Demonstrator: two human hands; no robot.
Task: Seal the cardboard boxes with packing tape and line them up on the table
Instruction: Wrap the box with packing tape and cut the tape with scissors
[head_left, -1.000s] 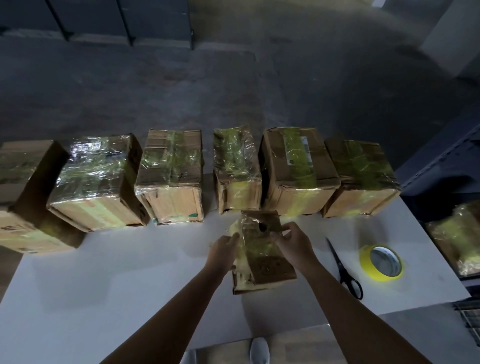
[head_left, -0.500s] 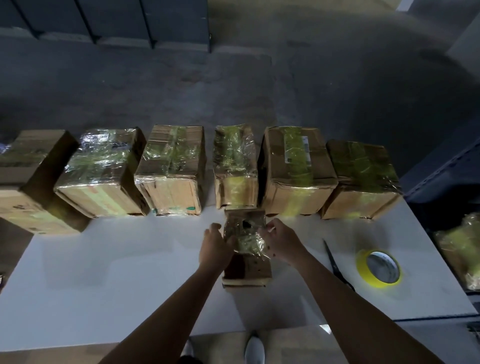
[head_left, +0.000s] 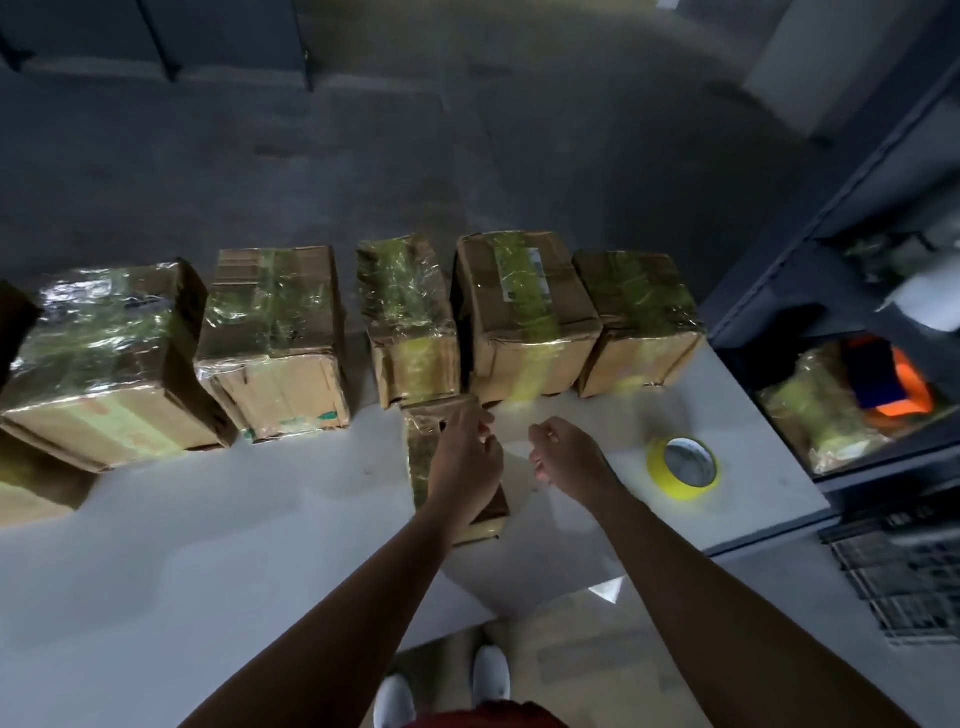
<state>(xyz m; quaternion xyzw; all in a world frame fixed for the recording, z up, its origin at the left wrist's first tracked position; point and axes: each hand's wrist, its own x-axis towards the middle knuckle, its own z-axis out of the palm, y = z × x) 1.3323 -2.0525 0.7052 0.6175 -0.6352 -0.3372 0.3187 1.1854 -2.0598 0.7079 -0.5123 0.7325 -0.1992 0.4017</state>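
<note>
- Small tape-wrapped brown cardboard box (head_left: 428, 452): a second ago it lay clear of the row, held at both sides. Now it has been slid forward, its far end touching or just short of the narrow taped box (head_left: 410, 322) in the back row.
- Right hand (head_left: 566, 457): has let go. It hovers just beside the small box, fingers loosely curled, holding nothing.
- Left hand (head_left: 462, 462): lies over the box top, fingers bent round the far right corner, gripping it alone.
- Judgement: taping of this box looks finished and lining-up has begun. It sits in front of the row, not in it, so it wants a slot.
- Row on the white table (head_left: 208, 545): five taped cartons in full view, from the foil-shiny one (head_left: 104, 358), past the squat carton (head_left: 275, 332) and the tall labelled carton (head_left: 524, 312), to the end carton (head_left: 641, 322). A further carton is cut off at the left edge. All are shut, contents unseen.
- Yellow roll of packing tape (head_left: 683, 467): flat on the table, near the right hand, untouched. Scissors seen beside it a moment ago do not show now.
- Dark shelf unit (head_left: 779, 291) at right: the lower compartment holds another tape-wrapped parcel (head_left: 810, 415) and an orange-and-blue item (head_left: 893, 384), too blurred to name.
</note>
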